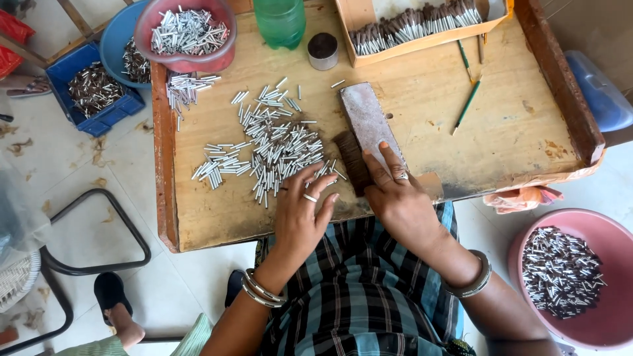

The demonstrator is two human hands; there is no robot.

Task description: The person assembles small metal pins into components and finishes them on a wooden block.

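- Wooden work board (461, 142) with raised edges sits over a tiled floor, seen from straight above.
- Left hand (300, 217) lies near the board's near edge, fingers spread flat and loose, fingertips touching the near fringe of the silver tubes (273, 145); nothing gripped.
- That scatter runs from the fingertips away toward the board's far left corner, most tubes lying with their long axes roughly near-to-far; the left hand is clearly the closer one.
- Right hand (399, 198) presses down on the flat brush block (366, 128), fingers extended along it, not curled; its bristles face the tubes.
- Far edge: pink bowl (188, 33) of tubes, green bottle (280, 23), cardboard tray (422, 26) of dark sticks.
- Off the board, right: another pink basin (573, 277) holding tubes.
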